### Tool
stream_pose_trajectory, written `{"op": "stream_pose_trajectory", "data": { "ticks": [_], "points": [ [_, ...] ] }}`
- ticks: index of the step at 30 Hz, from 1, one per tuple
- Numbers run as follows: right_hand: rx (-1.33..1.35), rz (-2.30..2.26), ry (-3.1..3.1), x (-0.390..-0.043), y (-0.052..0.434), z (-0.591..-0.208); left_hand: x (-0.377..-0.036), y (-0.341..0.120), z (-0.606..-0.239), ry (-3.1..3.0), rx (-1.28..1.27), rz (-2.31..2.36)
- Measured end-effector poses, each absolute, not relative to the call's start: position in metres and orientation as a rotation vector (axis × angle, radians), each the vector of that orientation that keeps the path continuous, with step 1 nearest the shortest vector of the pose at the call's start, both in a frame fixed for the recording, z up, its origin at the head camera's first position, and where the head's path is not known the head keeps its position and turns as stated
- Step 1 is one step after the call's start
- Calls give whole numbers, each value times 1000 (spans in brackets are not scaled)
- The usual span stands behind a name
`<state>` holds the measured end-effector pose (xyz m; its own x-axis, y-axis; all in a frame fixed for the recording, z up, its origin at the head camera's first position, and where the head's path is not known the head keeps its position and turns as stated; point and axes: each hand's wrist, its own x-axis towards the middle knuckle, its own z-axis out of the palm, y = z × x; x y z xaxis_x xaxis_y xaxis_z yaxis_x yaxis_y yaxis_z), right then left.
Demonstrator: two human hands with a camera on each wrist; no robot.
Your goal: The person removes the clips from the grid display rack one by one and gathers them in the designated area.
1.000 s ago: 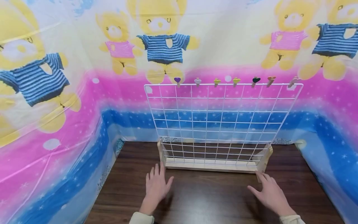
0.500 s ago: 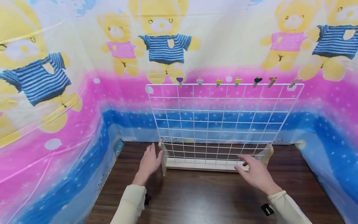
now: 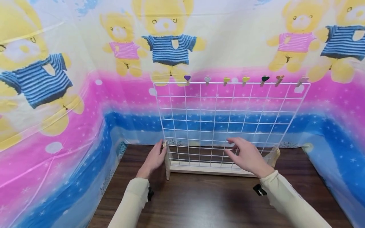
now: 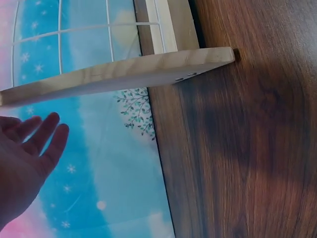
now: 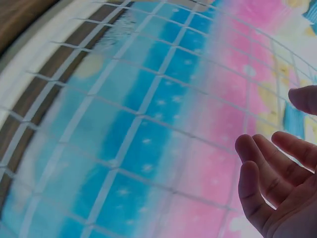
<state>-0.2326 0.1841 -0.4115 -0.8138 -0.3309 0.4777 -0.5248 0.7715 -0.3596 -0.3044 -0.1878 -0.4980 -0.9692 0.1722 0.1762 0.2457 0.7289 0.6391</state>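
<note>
A white wire grid (image 3: 208,122) stands upright in a pale wooden base (image 3: 211,169). My left hand (image 3: 154,157) is at the top of the base's left wooden upright (image 4: 148,69), fingertips right beside it. In the left wrist view its loosely bent fingers (image 4: 52,136) show on the outer side of the wood; the thumb is hidden there. My right hand (image 3: 246,155) hovers before the lower right of the grid, thumb and forefinger spread with nothing between them. The right wrist view shows its fingers (image 5: 262,173) relaxed and apart.
Small heart-topped clothespins, among them a purple one (image 3: 187,78) and a dark green one (image 3: 265,79), line the grid's top bar. Under the base is a dark wood table (image 3: 199,202). A bear-print cloth (image 3: 239,47) hangs behind and at both sides.
Both hands have moved forward, the left to the wooden upright and the right inward and up before the grid. The grid's upper left corner has shifted slightly right and up.
</note>
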Motion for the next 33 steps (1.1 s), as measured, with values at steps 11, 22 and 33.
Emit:
{"op": "stream_pose_trajectory", "data": {
  "ticks": [11, 22, 33],
  "points": [
    [825, 723, -2350, -243, 145, -353, -304, -181, -513, -2663, -308, -1223],
    [963, 833, -2051, -251, 104, -271, -308, -176, -519, -2608, -270, -1273],
    [899, 879, -2112, -265, 72, -234, -308, -176, -518, -2594, -261, -1304]
  ]
}}
